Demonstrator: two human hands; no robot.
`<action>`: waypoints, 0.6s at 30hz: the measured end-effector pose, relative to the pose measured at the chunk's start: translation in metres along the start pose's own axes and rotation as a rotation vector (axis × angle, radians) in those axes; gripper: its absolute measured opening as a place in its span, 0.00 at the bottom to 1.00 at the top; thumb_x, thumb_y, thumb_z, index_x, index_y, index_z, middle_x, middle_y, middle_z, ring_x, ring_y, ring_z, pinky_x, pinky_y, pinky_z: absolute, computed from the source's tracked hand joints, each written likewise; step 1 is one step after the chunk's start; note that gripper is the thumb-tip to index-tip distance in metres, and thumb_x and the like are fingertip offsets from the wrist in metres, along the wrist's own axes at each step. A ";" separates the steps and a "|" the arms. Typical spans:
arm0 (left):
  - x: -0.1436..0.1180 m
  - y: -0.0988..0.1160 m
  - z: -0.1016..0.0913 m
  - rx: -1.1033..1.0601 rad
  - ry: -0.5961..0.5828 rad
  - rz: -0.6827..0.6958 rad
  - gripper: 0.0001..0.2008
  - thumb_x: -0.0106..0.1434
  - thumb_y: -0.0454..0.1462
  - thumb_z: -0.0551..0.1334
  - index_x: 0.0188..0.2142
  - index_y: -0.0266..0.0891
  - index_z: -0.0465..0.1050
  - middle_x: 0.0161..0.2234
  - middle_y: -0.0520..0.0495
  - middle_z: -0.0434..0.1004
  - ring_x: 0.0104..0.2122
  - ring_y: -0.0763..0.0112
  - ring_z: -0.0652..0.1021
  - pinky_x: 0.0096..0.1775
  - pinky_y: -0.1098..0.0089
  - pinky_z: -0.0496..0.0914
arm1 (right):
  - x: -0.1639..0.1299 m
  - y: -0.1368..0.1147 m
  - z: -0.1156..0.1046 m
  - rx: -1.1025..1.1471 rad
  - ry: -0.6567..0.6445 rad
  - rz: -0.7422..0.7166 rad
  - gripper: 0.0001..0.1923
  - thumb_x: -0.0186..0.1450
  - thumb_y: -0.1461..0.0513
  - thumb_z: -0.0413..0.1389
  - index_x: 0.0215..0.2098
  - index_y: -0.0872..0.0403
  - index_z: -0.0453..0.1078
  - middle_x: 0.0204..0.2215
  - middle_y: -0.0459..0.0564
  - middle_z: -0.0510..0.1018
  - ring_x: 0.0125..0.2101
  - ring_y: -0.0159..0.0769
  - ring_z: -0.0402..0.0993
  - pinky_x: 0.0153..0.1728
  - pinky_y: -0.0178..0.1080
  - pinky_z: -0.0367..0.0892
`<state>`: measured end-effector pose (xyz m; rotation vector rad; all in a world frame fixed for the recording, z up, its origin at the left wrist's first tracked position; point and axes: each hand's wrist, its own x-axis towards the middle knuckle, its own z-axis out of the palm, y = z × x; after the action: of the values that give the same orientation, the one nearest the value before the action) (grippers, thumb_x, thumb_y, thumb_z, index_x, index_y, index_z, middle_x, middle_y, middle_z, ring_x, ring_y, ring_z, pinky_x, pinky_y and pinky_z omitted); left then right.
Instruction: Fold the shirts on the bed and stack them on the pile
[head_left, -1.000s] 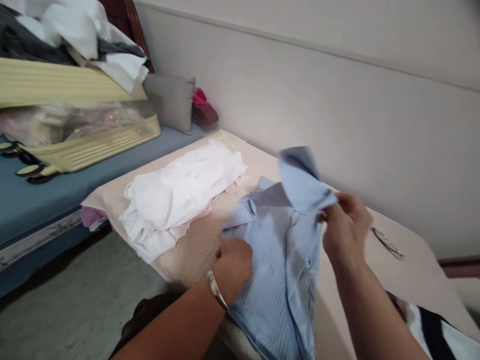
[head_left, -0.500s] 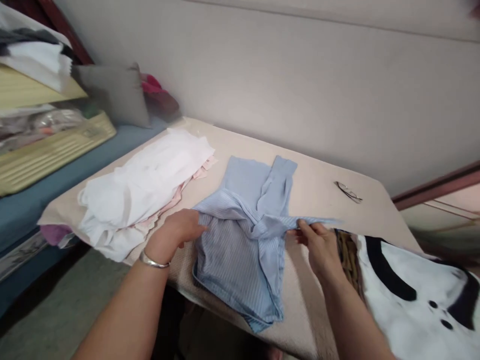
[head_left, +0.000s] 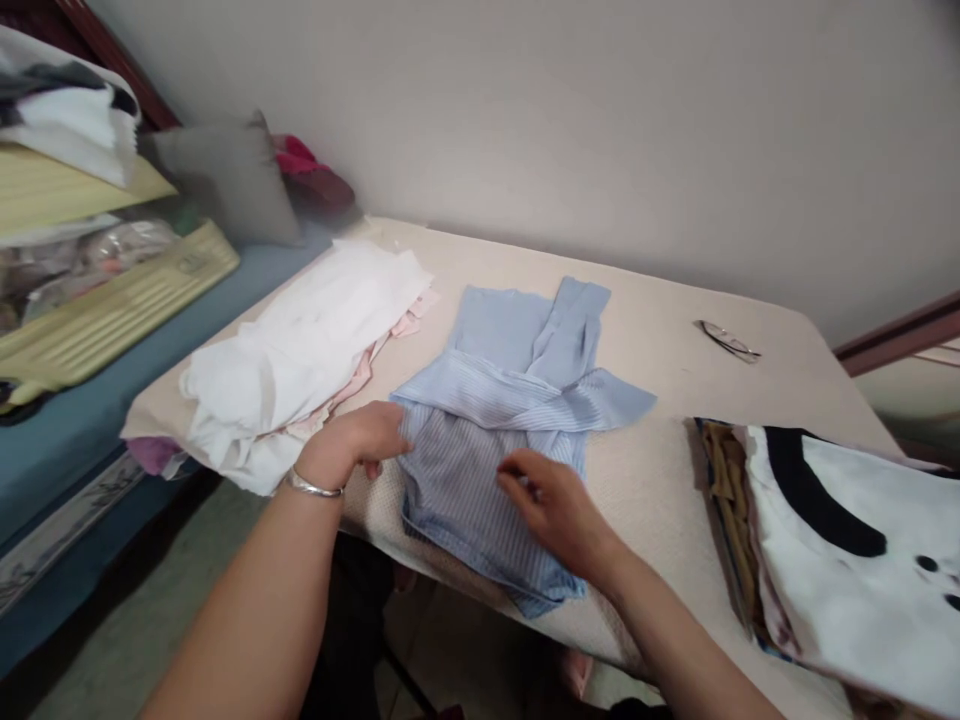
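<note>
A blue striped shirt point(head_left: 465, 480) lies partly folded on the table, one sleeve point(head_left: 619, 398) laid across and jutting out to the right. At the shirt's left edge, by the fold, my left hand point(head_left: 364, 437) has its fingertips closed on the cloth; a silver bangle point(head_left: 311, 487) circles that wrist. Over the lower middle of the shirt is my right hand point(head_left: 551, 500), fingers loosely bent with a gap between them and nothing visible in it. Its fingertips are close to the cloth; whether they touch it I cannot tell.
White garments point(head_left: 300, 350) lie heaped on the left of the table point(head_left: 645, 300). Eyeglasses point(head_left: 727, 342) rest at the back right. Folded clothes, a black-and-white piece point(head_left: 840, 560) on top, are stacked at the right. A bed with a grey pillow point(head_left: 225, 180) stands on the left.
My right hand has let go of the sleeve and moved left over the shirt's lower part. The sleeve now lies flat across the shirt. My left hand has stayed at the left edge.
</note>
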<state>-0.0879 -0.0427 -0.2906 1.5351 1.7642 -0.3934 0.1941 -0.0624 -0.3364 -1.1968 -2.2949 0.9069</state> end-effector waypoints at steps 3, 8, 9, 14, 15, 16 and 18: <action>0.002 -0.008 -0.002 -0.049 0.001 -0.064 0.20 0.66 0.48 0.58 0.33 0.31 0.73 0.26 0.33 0.81 0.24 0.58 0.82 0.28 0.67 0.73 | -0.008 -0.023 0.025 -0.024 -0.169 -0.250 0.16 0.72 0.61 0.52 0.57 0.50 0.68 0.52 0.53 0.77 0.53 0.41 0.73 0.52 0.46 0.69; 0.012 -0.012 0.000 -0.117 -0.040 -0.116 0.24 0.63 0.53 0.61 0.32 0.30 0.74 0.27 0.30 0.82 0.26 0.57 0.83 0.30 0.67 0.74 | -0.012 -0.034 0.046 -0.112 -0.274 -0.391 0.21 0.73 0.59 0.50 0.64 0.50 0.62 0.63 0.53 0.69 0.64 0.43 0.61 0.61 0.51 0.63; 0.014 -0.011 0.001 -0.120 -0.028 -0.121 0.23 0.63 0.52 0.62 0.31 0.30 0.74 0.28 0.30 0.82 0.27 0.58 0.83 0.31 0.68 0.74 | -0.011 -0.036 0.049 -0.130 -0.273 -0.397 0.21 0.73 0.59 0.50 0.64 0.50 0.62 0.63 0.53 0.69 0.64 0.44 0.60 0.61 0.52 0.63; 0.018 -0.008 0.000 -0.085 0.025 -0.093 0.11 0.60 0.38 0.62 0.26 0.32 0.73 0.30 0.32 0.83 0.30 0.61 0.84 0.30 0.72 0.73 | -0.009 -0.043 0.061 -0.221 -0.275 -0.430 0.20 0.72 0.60 0.52 0.61 0.52 0.64 0.60 0.55 0.71 0.63 0.46 0.62 0.59 0.52 0.64; 0.017 -0.009 -0.001 -0.075 0.034 -0.080 0.08 0.59 0.36 0.62 0.26 0.32 0.73 0.29 0.33 0.83 0.30 0.61 0.84 0.30 0.72 0.73 | -0.008 -0.044 0.062 -0.230 -0.278 -0.432 0.19 0.72 0.60 0.52 0.60 0.52 0.65 0.60 0.54 0.72 0.62 0.46 0.62 0.58 0.52 0.64; 0.015 -0.010 -0.002 -0.070 0.041 -0.072 0.06 0.57 0.34 0.61 0.27 0.32 0.74 0.29 0.33 0.83 0.30 0.61 0.84 0.29 0.73 0.72 | -0.008 -0.045 0.062 -0.233 -0.280 -0.431 0.18 0.72 0.60 0.52 0.59 0.52 0.65 0.60 0.54 0.72 0.61 0.46 0.63 0.58 0.51 0.65; 0.012 -0.014 -0.004 -0.070 0.044 -0.067 0.04 0.57 0.32 0.60 0.28 0.32 0.74 0.29 0.33 0.83 0.30 0.61 0.84 0.28 0.73 0.71 | -0.006 -0.046 0.061 -0.225 -0.287 -0.430 0.17 0.73 0.60 0.52 0.58 0.51 0.66 0.59 0.53 0.72 0.60 0.44 0.64 0.57 0.49 0.65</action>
<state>-0.1019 -0.0348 -0.2993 1.4485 1.8476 -0.3295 0.1348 -0.1093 -0.3477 -0.6308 -2.7937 0.7075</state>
